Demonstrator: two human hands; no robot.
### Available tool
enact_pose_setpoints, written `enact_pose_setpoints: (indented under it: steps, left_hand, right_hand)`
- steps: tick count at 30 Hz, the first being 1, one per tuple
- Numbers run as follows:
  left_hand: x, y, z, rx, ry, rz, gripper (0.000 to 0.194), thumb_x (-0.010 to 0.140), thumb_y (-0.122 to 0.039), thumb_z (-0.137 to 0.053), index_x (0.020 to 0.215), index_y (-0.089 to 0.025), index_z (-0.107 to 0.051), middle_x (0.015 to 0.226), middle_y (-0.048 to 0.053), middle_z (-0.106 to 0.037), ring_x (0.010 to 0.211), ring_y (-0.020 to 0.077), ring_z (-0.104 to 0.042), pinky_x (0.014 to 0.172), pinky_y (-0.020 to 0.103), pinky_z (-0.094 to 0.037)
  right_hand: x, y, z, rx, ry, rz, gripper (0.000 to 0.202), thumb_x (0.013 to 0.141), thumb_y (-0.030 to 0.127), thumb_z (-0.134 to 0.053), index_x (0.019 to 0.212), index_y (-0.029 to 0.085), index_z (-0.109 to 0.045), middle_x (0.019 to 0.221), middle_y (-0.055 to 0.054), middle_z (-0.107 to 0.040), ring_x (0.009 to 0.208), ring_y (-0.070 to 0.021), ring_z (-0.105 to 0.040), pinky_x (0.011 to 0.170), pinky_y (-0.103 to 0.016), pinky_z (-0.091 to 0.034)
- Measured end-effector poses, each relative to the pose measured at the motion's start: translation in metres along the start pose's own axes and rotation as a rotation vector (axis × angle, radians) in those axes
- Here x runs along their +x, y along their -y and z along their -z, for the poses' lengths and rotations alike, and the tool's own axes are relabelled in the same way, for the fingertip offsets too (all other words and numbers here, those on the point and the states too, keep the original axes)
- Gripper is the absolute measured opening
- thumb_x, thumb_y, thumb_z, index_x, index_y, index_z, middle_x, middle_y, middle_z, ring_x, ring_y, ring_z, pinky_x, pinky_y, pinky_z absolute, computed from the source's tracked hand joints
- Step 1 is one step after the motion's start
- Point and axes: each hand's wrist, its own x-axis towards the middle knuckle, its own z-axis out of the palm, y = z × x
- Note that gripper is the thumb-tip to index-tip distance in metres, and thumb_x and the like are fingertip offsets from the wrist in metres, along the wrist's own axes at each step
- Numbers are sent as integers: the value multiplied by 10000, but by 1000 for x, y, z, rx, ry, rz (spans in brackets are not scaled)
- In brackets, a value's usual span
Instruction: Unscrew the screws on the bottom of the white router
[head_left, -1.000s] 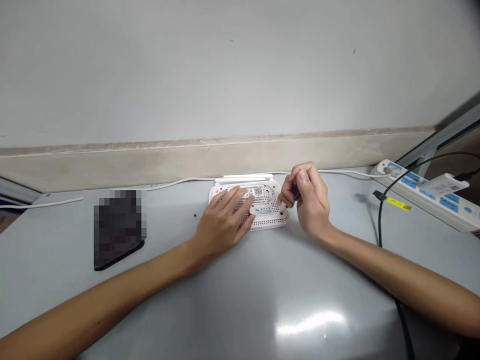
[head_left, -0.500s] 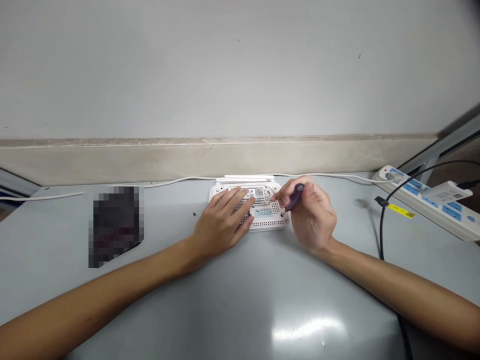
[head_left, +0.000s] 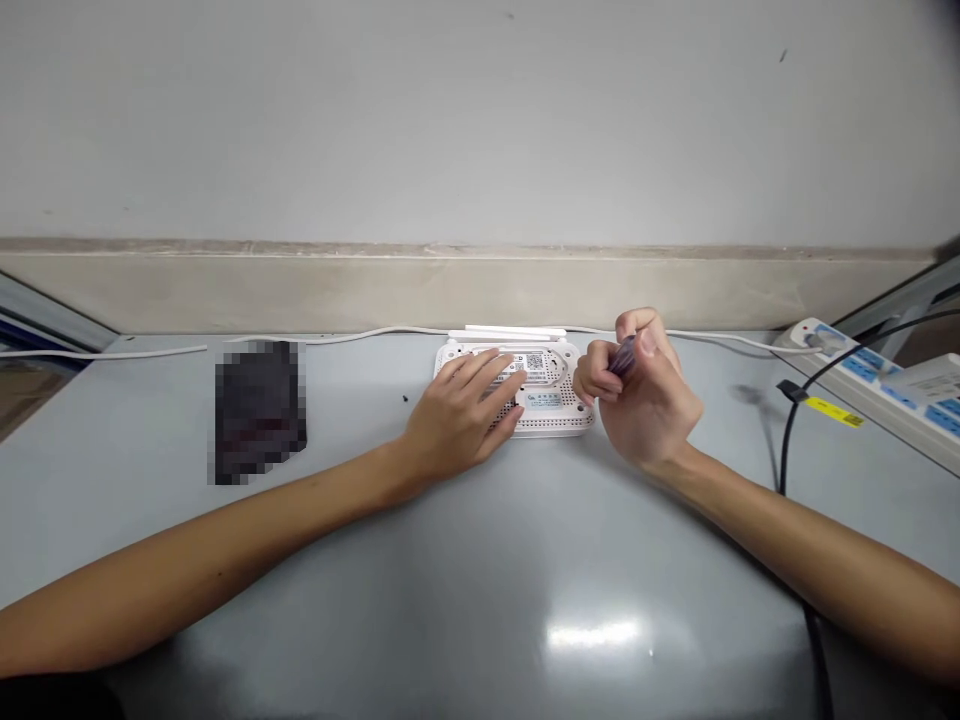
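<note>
A white router [head_left: 546, 402] lies with its vented, labelled underside up and its antennas [head_left: 516, 332] folded along the far edge. My left hand [head_left: 466, 408] rests flat on its left half, fingers spread, covering part of the label. In my right hand [head_left: 649, 395], at the router's right side, is a screwdriver with a dark purple handle [head_left: 622, 356]. My curled fingers hide its shaft and tip. A tiny dark piece, perhaps a screw [head_left: 406, 399], lies on the table left of the router.
A blurred-out dark object [head_left: 261, 410] sits on the left of the grey table [head_left: 465, 580]. At right are a power strip [head_left: 870, 385] and a black cable [head_left: 784, 460] with a yellow tag [head_left: 834, 410]. A white cable [head_left: 360, 335] runs along the wall.
My right hand has lifted and turned, and the screwdriver has come up from the router's right corner. My left hand stays on the router. The whole view has shifted slightly.
</note>
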Motion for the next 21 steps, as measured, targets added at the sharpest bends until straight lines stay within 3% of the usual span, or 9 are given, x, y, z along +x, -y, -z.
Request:
enact_pose_setpoints:
  steps: [4, 9, 12, 17, 21]
  left_hand:
    - [0, 0, 0, 24, -8, -12, 359, 920, -293, -490, 1246, -167, -573, 1304, 126, -586, 1286, 294, -480, 1033, 469, -418]
    - [1, 1, 0, 34, -24, -30, 357, 916, -289, -498, 1239, -157, -574, 1301, 132, -588, 1275, 298, -492, 1019, 467, -427]
    - [0, 1, 1, 30, -23, -24, 353, 916, -287, -496, 1239, -167, -572, 1310, 132, -581, 1272, 297, -494, 1011, 467, -432]
    - [0, 1, 0, 41, -27, -28, 351, 919, -288, -494, 1240, -168, -572, 1302, 128, -587, 1281, 294, -487, 1019, 460, -426]
    - [0, 1, 0, 51, -33, -32, 354, 918, -285, -498, 1237, -152, -574, 1302, 133, -586, 1268, 298, -496, 1015, 458, -429]
  right_hand:
    - [1, 1, 0, -55, -28, 6, 285, 875, 537, -407, 826, 277, -299, 523, 78, -283, 450, -129, -293, 496, -293, -368]
    - [-1, 0, 0, 5, -50, 65, 229, 904, 472, -411, 808, 264, -397, 546, 57, -397, 455, -124, -358, 538, -316, -428]
    - [0, -1, 1, -1, -53, 58, 298, 917, 502, -397, 769, 249, -452, 557, 36, -417, 477, -134, -405, 561, -334, -449]
    - [-1, -3, -1, 28, 12, 39, 421, 944, 505, -350, 659, 224, -481, 533, 22, -355, 510, -142, -419, 586, -332, -446]
    - [-2, -4, -2, 141, 96, 40, 310, 929, 496, -407, 768, 239, -470, 533, 59, -280, 486, -122, -315, 584, -319, -437]
